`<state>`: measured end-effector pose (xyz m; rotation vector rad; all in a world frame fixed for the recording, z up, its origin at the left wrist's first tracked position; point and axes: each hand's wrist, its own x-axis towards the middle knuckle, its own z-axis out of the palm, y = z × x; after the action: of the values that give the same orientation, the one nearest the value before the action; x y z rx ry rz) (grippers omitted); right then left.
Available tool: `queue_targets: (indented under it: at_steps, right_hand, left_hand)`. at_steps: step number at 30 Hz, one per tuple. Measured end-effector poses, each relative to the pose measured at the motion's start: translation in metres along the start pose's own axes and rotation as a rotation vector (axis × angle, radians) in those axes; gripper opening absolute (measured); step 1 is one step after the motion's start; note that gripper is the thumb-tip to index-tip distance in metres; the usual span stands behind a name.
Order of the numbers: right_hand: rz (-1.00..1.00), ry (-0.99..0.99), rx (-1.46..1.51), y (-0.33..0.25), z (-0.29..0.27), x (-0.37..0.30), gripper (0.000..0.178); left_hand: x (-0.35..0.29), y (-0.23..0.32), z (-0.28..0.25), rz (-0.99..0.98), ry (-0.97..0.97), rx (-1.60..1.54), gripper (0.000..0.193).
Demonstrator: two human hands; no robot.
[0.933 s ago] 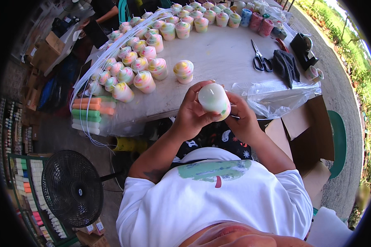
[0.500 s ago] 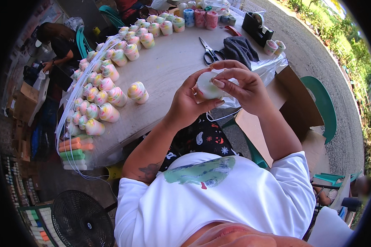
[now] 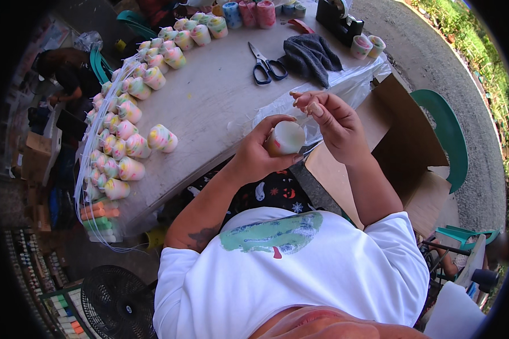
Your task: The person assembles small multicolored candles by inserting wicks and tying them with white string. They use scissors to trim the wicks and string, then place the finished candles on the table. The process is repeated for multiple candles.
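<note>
My left hand (image 3: pixel 261 148) is wrapped round a pale, cup-shaped candle (image 3: pixel 288 137) with a red patch on its side, its flat white end facing up. Just right of it, and apart from it, is my right hand (image 3: pixel 333 120). Its thumb and fingertips are pinched together; anything between them is too small to make out. A multicoloured candle (image 3: pixel 162 138) lies alone on the table, left of my hands. Beyond it, many similar candles (image 3: pixel 131 169) with swirled tops and white wicks lie in rows along the left edge.
Scissors (image 3: pixel 264 66), a dark grey cloth (image 3: pixel 312 56) and a black tape dispenser (image 3: pixel 338 22) are on the table (image 3: pixel 209 93). Clear plastic (image 3: pixel 345 85) covers its right edge, beside an open cardboard box (image 3: pixel 404 152). Long white wicks (image 3: pixel 85 161) trail past the candles. A person works at far left.
My right hand has come away from the candle, up and to the right. The left hand has lowered slightly with the candle. The view has shifted, moving the table's things up and left.
</note>
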<state>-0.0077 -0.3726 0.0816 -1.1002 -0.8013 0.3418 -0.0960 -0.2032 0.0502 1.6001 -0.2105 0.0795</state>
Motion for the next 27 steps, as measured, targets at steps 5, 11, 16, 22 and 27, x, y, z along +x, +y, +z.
queue_targets:
  at_steps: [5, 11, 16, 22, 27]
  right_hand:
    - [0.144, 0.064, 0.176, 0.014, -0.007, -0.004, 0.018]
    - [0.177, 0.188, 0.133, 0.026, 0.015, -0.007, 0.022]
    - [0.102, 0.164, 0.027, 0.047, 0.029, 0.026, 0.019]
    - [0.17, 0.112, -0.071, 0.069, 0.043, 0.074, 0.016]
    - [0.166, 0.072, -0.165, 0.079, 0.04, 0.087, 0.015]
  left_hand:
    - [-0.002, -0.003, 0.003, 0.042, -0.002, 0.081, 0.055]
    - [-0.007, -0.006, -0.003, 0.11, 0.022, 0.207, 0.06]
    - [0.007, -0.017, -0.037, 0.215, 0.229, 0.198, 0.066]
    - [0.014, -0.036, -0.064, 0.017, 0.363, 0.005, 0.063]
    - [0.017, -0.044, -0.073, 0.156, 0.433, 0.123, 0.055]
